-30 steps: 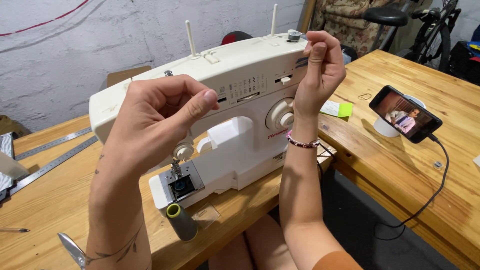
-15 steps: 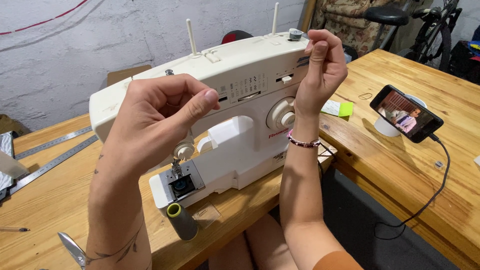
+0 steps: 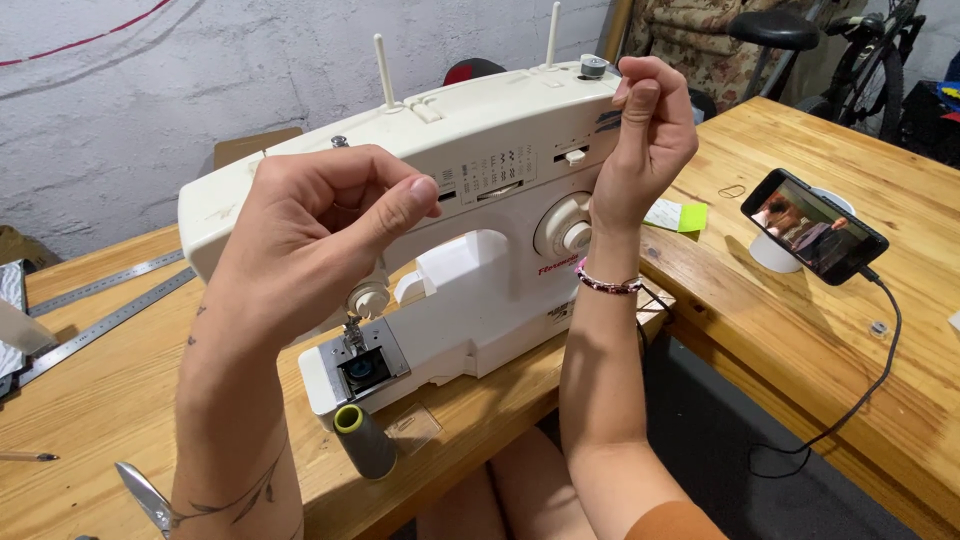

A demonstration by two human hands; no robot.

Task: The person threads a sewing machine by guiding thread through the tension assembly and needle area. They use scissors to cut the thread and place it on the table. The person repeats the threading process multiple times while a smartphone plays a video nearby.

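Hardly anything has been moved since the earlier frame: both hands are kept raised before the cream sewing machine (image 3: 470,210) on the desk (image 3: 80,400). The left hand (image 3: 310,225) and right hand (image 3: 650,125) are pinched shut, seemingly on thread too fine to be made out. Threading appears under way; steady tension is called for.

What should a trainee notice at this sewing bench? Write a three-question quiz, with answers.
1. True or false: the grey thread spool stands upright in front of the sewing machine.
2. Which hand's wrist wears the beaded bracelet? A) left hand B) right hand
3. Fill in: the phone leans on a white stand to the machine's ____, by the person's own sides.

Key: 1 true; 2 B; 3 right.
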